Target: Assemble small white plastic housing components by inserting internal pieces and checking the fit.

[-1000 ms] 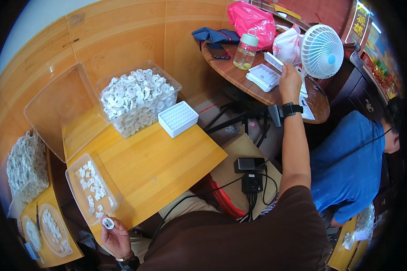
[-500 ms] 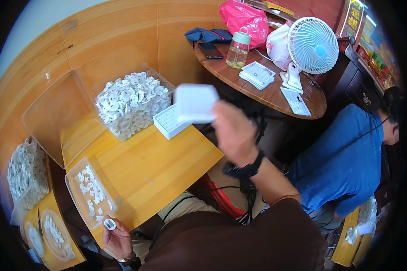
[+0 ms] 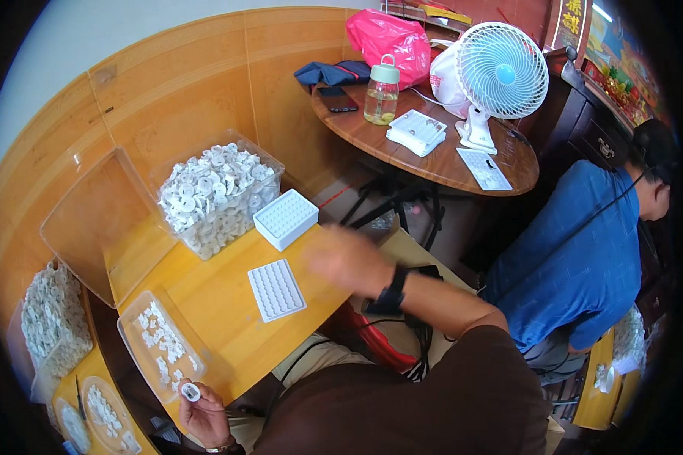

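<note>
White, the pocketed tray (image 3: 278, 290) lies left of centre in the head view, near the blurred right hand (image 3: 349, 263), whose grip I cannot tell. Lower left, the left hand (image 3: 208, 421) pinches a round part (image 3: 190, 392). Seemingly tray-laying; next calls for steady aim.

White tray (image 3: 278, 290): thin, rectangular, rows of small wavy-edged recesses on the upper face. Flat on the desk (image 3: 228, 309), recesses up, set at a slant, close to the near edge. White block (image 3: 287, 218): also rectangular, clearly thicker, grid of small openings on top. Flat on the desk, farther back; strip of bare wood between it and the tray. Round part (image 3: 191, 392): small white disc, dark detail at centre, too small to make out. Pinched in left grip (image 3: 200, 406), marked face toward camera.
</note>
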A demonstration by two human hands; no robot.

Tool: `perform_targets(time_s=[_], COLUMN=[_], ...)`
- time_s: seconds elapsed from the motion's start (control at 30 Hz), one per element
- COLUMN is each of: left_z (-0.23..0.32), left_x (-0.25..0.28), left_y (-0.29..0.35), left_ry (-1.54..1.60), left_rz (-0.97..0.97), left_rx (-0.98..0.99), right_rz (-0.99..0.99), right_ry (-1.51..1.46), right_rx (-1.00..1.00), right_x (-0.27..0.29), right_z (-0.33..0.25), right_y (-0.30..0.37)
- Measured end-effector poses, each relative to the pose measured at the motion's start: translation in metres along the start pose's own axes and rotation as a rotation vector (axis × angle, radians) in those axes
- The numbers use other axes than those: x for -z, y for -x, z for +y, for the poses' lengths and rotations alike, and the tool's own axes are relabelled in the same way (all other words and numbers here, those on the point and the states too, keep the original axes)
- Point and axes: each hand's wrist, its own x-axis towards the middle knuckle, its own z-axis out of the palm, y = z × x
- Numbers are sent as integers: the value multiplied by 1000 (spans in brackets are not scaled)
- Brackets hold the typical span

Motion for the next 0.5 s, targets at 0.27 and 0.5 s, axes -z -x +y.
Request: perform_targets(time_s=[0.27,0.5], left_z=[-1,-4], left_x=[5,0], left_y=[-4,-2], left_ry=[-60,-27], left_rz=[-65,3], left_rx=[26,10], right_rz=[547,326], right_ry=[704,512], right_rx=[-543,-845], right_x=[152,157], right_z=[135,170], right_y=[-16,-18])
